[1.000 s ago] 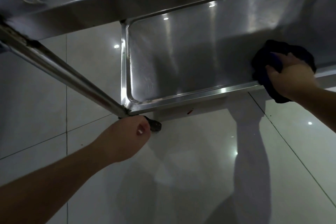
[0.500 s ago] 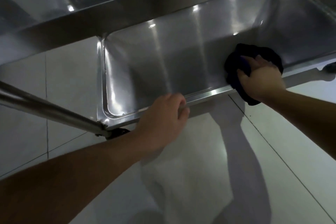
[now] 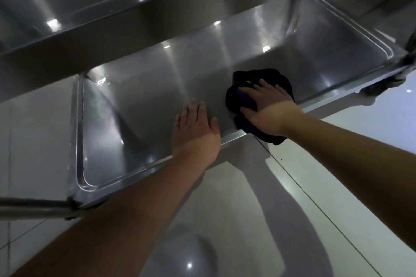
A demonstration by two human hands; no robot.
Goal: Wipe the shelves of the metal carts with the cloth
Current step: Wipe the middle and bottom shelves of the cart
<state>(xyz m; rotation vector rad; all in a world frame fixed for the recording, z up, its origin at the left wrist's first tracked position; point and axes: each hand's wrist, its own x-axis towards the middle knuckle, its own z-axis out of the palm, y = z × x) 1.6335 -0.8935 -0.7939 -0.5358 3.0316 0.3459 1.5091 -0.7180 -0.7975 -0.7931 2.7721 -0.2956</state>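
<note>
Right hand (image 3: 267, 108) flat on dark cloth (image 3: 261, 87), fingers spread, pressing it to lower shelf (image 3: 139, 105) near front rim; left hand (image 3: 194, 130) flat beside it, fingers straight, holding nothing.

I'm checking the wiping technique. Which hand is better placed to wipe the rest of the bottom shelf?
Right. The right hand already presses the cloth flat on the shelf; the left hand lies bare over the front rim, probably steadying.
</note>
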